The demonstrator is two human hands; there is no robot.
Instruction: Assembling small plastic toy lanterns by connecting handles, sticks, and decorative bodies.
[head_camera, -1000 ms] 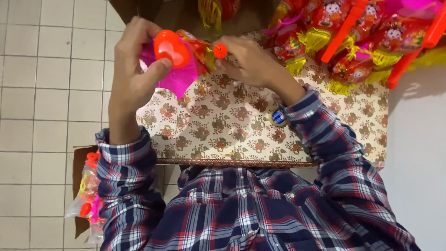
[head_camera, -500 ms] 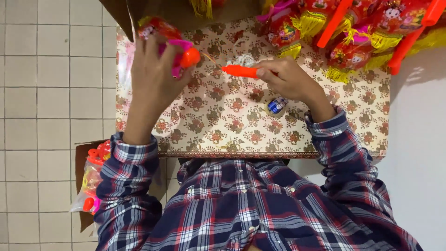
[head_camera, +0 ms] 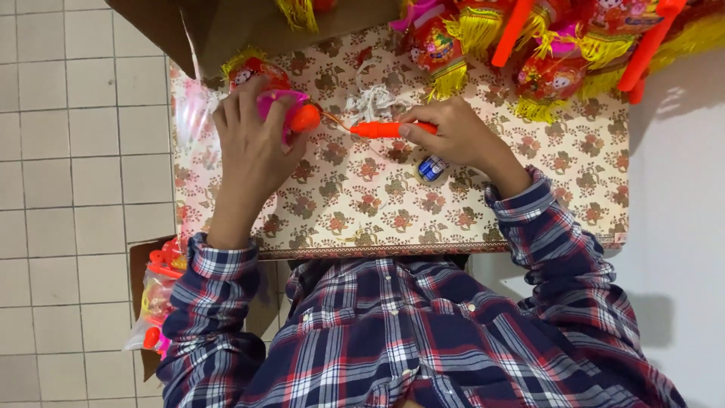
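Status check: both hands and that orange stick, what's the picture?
Left hand gripping the pink toy lantern. Right hand pinching the orange stick, thin wire linking it to the lantern. Small blue battery beside the right hand; nothing between the hands.

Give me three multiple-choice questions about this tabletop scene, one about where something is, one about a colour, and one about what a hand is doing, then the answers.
1. Where does the small blue battery lie?
A. on the floral tablecloth, beside the right hand
B. on the tiled floor
C. inside the cardboard box

2. What colour is the stick in the right hand?
A. green
B. orange-red
C. white

3. What is the left hand doing?
A. resting flat and empty
B. hanging below the table edge
C. gripping a pink and orange toy lantern

Answers: 1 A, the battery sits on the cloth just under the right hand. 2 B, the stick shows orange-red between the fingers. 3 C, the left fingers wrap around the lantern above the table.
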